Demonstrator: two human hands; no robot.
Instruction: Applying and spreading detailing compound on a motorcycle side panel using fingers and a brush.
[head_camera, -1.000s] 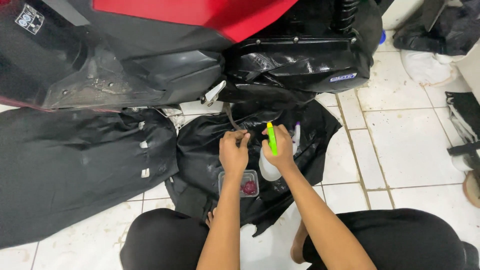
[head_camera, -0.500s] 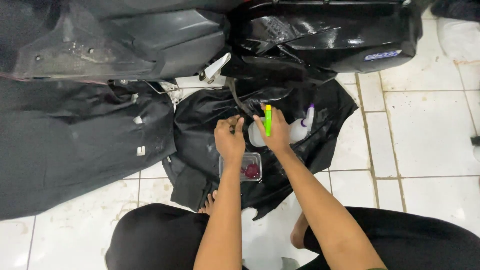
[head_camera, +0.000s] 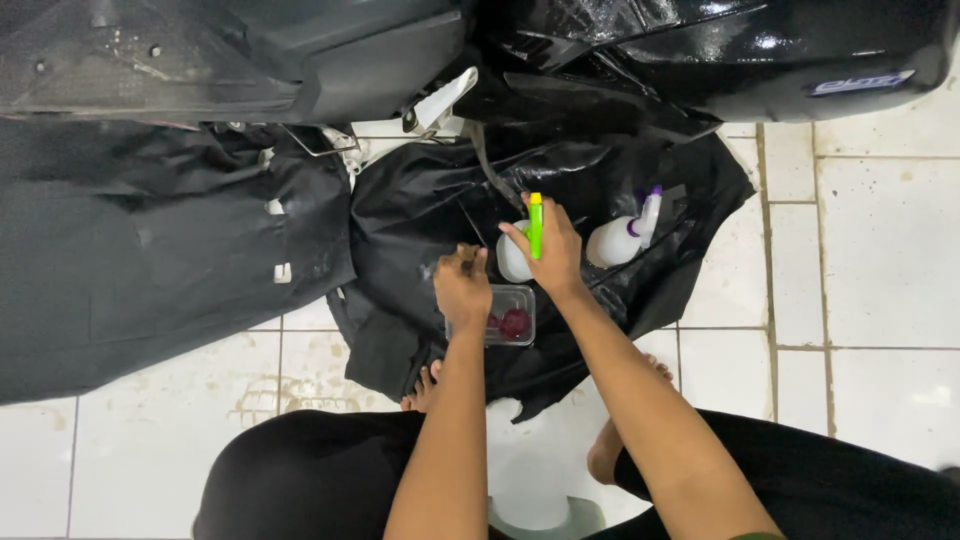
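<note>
My right hand (head_camera: 556, 258) grips a white spray bottle (head_camera: 511, 262) with a bright green nozzle (head_camera: 536, 224) that stands up between the fingers. My left hand (head_camera: 462, 286) hovers just left of that bottle with its fingertips bunched together, and nothing shows between them. Under it lies a clear plastic box (head_camera: 514, 322) with dark red bits inside. Both hands are over a crumpled glossy black sheet (head_camera: 420, 210) spread on the floor.
A second white spray bottle (head_camera: 614, 241) with a purple nozzle lies on the sheet to the right. The black underside of a scooter (head_camera: 700, 50) overhangs at the top. A large black cover (head_camera: 150, 260) lies left. White floor tiles (head_camera: 880, 260) run right.
The view has tilted down and closer to the sheet, so the red bodywork is out of frame. Both hands stay at the bottle and the box.
</note>
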